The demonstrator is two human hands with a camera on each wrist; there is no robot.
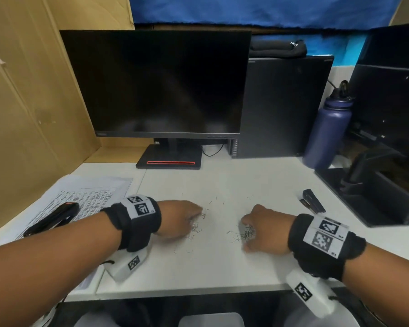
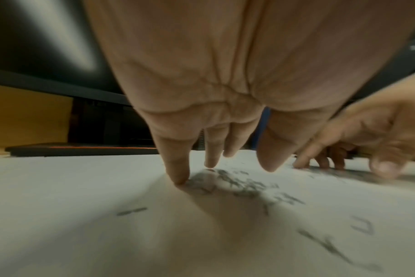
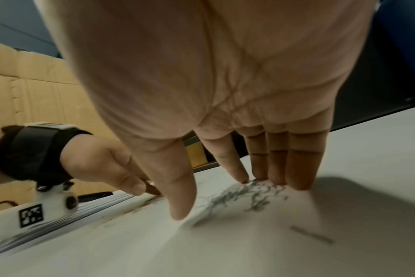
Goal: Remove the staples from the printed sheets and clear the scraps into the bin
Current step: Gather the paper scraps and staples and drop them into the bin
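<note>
Both hands rake with straight, loose fingers: left hand (image 1: pixel 180 218), right hand (image 1: pixel 267 228); better herd the staples (image 1: pixel 244 234) between the fingertips into one heap

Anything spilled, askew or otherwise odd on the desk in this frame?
Loose staples lie scattered over the white desk, bunched into two small piles under the left hand and right hand, with strays further out. The printed sheets sit slightly skewed at the left edge. Nothing looks damaged.

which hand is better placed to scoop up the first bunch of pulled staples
Right, probably. The right hand has its fingertips against the denser staple pile; the left hand touches a thinner scatter.
</note>
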